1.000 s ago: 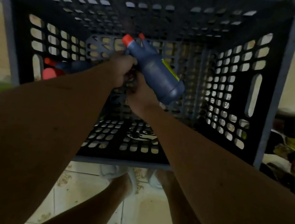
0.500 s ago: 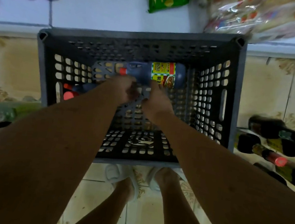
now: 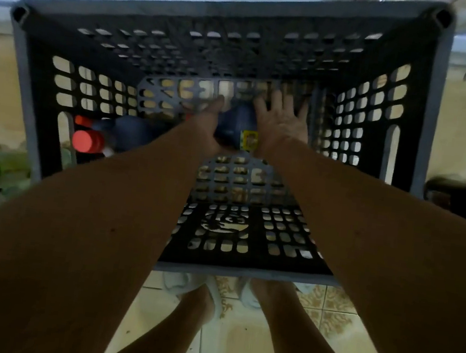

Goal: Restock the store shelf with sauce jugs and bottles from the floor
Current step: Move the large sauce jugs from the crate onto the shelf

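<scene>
Early yet: blue bottle low in crate, left hand curled round it, right hand spread flat beside; more jugs left inside.

bottle in crate between hands, more bottles at left wall

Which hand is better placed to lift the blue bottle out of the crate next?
Probably left. The left hand lies against the blue bottle in the crate, seemingly curled around it, while the right hand is spread open beside it.
</scene>
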Demonstrator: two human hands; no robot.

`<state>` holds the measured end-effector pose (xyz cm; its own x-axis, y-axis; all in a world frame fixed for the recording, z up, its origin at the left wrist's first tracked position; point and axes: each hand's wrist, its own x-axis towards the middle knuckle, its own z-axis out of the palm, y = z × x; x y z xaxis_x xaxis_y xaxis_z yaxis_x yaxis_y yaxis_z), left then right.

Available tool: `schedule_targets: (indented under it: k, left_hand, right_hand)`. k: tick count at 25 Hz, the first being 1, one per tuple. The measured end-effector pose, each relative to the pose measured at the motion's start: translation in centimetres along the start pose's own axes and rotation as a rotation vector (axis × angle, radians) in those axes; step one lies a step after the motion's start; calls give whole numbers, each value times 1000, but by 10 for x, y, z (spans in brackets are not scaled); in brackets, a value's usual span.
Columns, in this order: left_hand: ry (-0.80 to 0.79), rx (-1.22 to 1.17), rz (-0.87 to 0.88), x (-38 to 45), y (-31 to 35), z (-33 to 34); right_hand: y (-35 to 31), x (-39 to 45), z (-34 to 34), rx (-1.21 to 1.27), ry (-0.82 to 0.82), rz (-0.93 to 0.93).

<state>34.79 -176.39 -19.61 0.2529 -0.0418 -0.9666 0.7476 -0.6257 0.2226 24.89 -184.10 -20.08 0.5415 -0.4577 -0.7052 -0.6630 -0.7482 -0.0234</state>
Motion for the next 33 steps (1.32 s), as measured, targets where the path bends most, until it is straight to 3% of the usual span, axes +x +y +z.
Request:
schedule_targets:
  k: [3, 8, 14, 16, 26, 33]
  left_hand:
    - [29, -126, -137, 18, -13, 5]
    - [87, -157, -1, 0, -18, -4]
    - [-197, 86, 296, -122, -17, 0]
    - [-223, 111, 345, -164, -17, 8]
    - [-333, 444, 591, -345, 37, 50]
    - [-461, 693, 990, -440, 109, 91]
  right_hand:
    - [3, 0, 18, 85, -47, -43]
    - [14, -21, 19, 406, -15, -44]
    - [20, -115, -25, 1090, 96, 101]
    - [20, -151, -48, 1225, 144, 128]
    - [72, -283, -161, 1496, 379, 58]
    - [121, -336, -255, 1597, 538, -72]
